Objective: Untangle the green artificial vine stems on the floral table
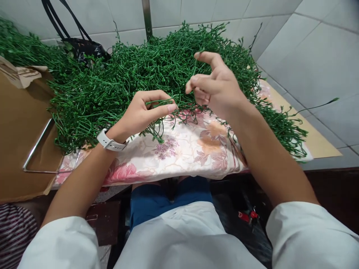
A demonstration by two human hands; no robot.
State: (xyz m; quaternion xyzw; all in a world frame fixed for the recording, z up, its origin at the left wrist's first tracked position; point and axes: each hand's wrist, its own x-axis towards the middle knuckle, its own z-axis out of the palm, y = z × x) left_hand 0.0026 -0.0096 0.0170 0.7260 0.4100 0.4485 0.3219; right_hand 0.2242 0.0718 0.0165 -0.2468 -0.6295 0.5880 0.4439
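Note:
A large heap of thin green plastic-looking stems (140, 67) with small branched tips covers most of the table. At the front edge of the heap, my left hand (143, 112), with a white watch on its wrist, pinches several green stems (158, 101) between thumb and fingers. My right hand (217, 82) is raised over the heap, to the right of the left one. Its index finger and thumb are apart, while the other fingers curl in. A bit of green shows close to the right index fingertip; whether it touches the finger is unclear.
A floral cloth (179, 149) covers the table's front. At the left stand a cardboard box (25, 134) and a bent metal rod (37, 145). Behind the heap sits a black bag (86, 48) against the tiled wall (314, 56). A striped garment (17, 228) shows at lower left.

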